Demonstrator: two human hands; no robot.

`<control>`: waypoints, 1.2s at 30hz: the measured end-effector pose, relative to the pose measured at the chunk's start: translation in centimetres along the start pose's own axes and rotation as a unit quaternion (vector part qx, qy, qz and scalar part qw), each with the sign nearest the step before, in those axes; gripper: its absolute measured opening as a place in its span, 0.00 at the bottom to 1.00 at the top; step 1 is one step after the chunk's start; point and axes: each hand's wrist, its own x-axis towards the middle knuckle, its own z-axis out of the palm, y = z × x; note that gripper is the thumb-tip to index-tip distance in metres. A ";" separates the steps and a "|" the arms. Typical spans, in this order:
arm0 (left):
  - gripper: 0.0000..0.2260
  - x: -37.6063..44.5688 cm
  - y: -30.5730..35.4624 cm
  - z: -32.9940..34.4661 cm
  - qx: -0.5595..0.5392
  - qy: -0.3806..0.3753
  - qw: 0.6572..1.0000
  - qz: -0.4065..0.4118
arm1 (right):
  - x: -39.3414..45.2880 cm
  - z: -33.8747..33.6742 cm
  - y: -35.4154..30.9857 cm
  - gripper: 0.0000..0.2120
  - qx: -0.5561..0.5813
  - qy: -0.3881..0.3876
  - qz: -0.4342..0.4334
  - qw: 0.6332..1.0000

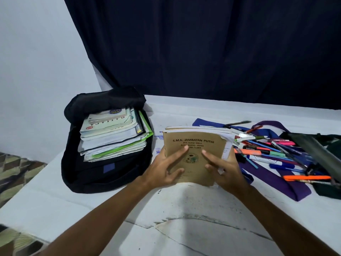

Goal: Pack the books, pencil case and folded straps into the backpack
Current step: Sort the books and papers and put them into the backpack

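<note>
Now both hands grip brown exercise books (upright).

Matt brown paper exercise books, black cloth backpack, glossy plastic pens, purple fabric straps.

A black backpack lies open on its back at the left, with a stack of books showing in its mouth. A small stack of brown exercise books, held up tilted at the centre, has a curled top right corner. At the right lie purple straps and a dark pencil case, open, beside scattered pens.
</note>
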 end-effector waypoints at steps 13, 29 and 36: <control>0.46 1.0 0.2 -1.0 0.046 -0.045 0.997 -0.040 | 0.4 -0.8 -0.1 0.38 0.048 -0.077 0.157 0.983; 0.47 3.4 1.6 -1.6 -0.204 0.027 0.923 -0.324 | 2.5 -1.2 -0.4 0.37 0.334 0.130 0.385 0.850; 0.46 3.8 5.2 1.9 -0.387 0.110 0.855 -0.327 | 4.5 -0.1 -0.9 0.39 0.393 0.258 0.418 0.777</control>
